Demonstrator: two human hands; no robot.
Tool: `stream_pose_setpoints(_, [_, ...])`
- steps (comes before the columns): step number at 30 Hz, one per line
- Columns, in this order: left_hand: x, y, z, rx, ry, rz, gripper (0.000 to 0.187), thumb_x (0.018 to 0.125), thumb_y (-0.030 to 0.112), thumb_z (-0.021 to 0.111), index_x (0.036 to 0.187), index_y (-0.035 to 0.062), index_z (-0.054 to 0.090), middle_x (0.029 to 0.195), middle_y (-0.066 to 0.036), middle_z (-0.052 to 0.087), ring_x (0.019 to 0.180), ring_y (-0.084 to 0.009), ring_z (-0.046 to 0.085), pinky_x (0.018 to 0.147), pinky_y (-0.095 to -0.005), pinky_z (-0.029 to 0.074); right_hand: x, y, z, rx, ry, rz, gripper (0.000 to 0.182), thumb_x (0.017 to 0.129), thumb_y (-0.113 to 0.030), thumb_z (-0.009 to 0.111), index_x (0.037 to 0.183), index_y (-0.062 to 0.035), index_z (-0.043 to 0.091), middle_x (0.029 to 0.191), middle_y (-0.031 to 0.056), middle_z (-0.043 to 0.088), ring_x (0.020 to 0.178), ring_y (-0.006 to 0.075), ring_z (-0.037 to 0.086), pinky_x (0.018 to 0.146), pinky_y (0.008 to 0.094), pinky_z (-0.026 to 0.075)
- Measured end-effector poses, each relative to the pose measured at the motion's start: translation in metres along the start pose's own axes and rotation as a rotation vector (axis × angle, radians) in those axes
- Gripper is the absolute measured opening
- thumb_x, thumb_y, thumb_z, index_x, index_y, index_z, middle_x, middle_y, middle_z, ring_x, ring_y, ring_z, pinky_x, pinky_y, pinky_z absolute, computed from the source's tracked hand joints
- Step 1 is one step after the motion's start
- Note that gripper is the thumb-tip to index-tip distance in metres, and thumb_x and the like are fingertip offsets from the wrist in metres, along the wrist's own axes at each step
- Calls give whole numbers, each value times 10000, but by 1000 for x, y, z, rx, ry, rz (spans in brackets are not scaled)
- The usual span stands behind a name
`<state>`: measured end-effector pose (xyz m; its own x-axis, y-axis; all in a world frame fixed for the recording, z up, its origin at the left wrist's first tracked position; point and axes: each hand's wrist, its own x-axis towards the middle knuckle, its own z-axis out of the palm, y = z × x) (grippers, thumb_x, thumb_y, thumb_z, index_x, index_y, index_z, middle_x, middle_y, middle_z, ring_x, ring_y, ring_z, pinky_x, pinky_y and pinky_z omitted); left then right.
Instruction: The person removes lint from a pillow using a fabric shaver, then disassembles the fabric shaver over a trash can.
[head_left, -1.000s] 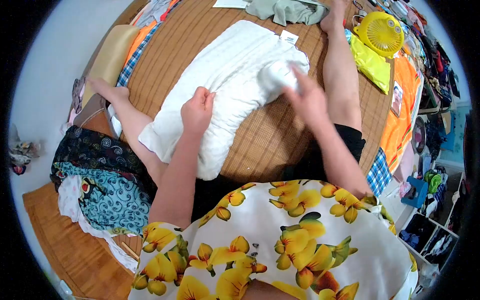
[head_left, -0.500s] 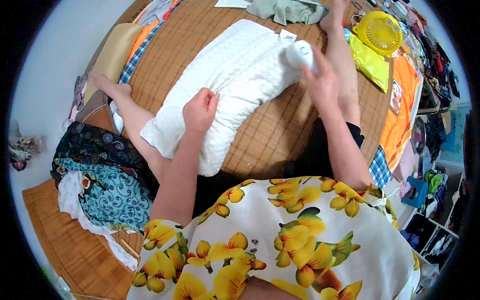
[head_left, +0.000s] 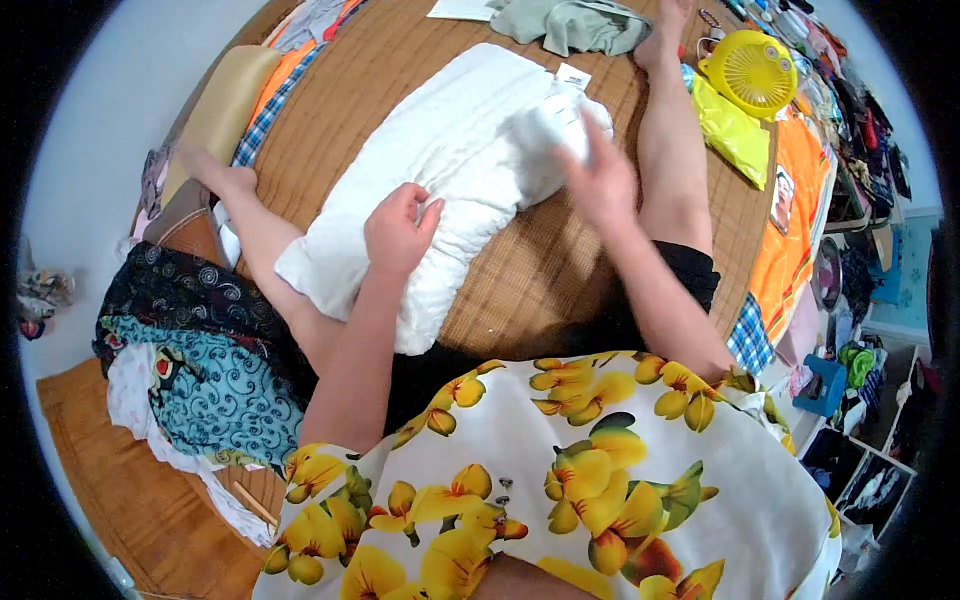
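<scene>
A white bumpy-textured pillow cover (head_left: 440,130) with a small tag lies rumpled on the woven mat between my outstretched legs. My right hand (head_left: 605,185) is wrapped around a white lint shaver (head_left: 556,122), blurred by motion, over the cover's right end near the tag. On the near left part of the cover rests my left hand (head_left: 400,232), its fingers loosely curled and the thumb a little apart from them, close to the gathered folds.
The brown woven mat (head_left: 540,265) spreads beneath me. A grey-green cloth (head_left: 570,25) lies at the far edge. To the right are a yellow fan (head_left: 752,75), a yellow plastic packet (head_left: 730,135) and orange cloth (head_left: 790,245). Patterned clothes (head_left: 225,400) are heaped at the left.
My right hand has moved left with the lint shaver, from the cover's right edge further onto it. My left hand's thumb and fingers have parted slightly.
</scene>
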<state>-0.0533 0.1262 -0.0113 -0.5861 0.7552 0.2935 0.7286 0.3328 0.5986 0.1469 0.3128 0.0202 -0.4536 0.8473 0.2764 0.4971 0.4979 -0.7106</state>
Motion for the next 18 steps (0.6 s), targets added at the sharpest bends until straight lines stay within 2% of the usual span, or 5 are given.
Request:
stream_pose_setpoints(3, [1,0,-3,1,-2,15,242,765,251,776,852,83,625,666,-54,561,619,-249,567,568,-378,461,-36,-35,1,58,-365,-53,602,872,-276,721,1422,-165,501,1310,173,591,1234,298,561,1029,382,439])
stream_pose_setpoints(9, [-20,18,-10,1,93,126,346,731,240,807,972,83,616,844,-72,571,812,-273,572,716,-396,453,17,24,-16,98,229,63,589,870,-266,700,1408,-130,503,1260,168,621,1136,303,616,960,389,486])
stream_pose_setpoints(12, [-43,39,-10,93,60,256,419,707,236,827,1036,96,609,959,-78,563,925,-280,552,814,-415,426,-23,0,-7,72,133,-163,591,866,-265,709,1406,-135,507,1256,175,614,1138,312,611,963,392,485])
stream_pose_setpoints(14, [-47,47,-4,172,6,286,460,691,235,839,1065,104,605,1010,-77,552,971,-282,538,855,-426,409,-45,-15,-10,-2,-258,-113,620,871,-291,701,1438,-191,470,1197,191,621,1098,349,614,941,407,495])
stream_pose_setpoints(18, [-49,33,-3,343,-60,199,606,635,300,866,1125,107,564,1134,-91,534,1080,-295,508,915,-433,396,-1,30,-10,8,154,0,541,887,-271,672,1393,-158,515,1219,187,634,1092,335,632,916,409,506])
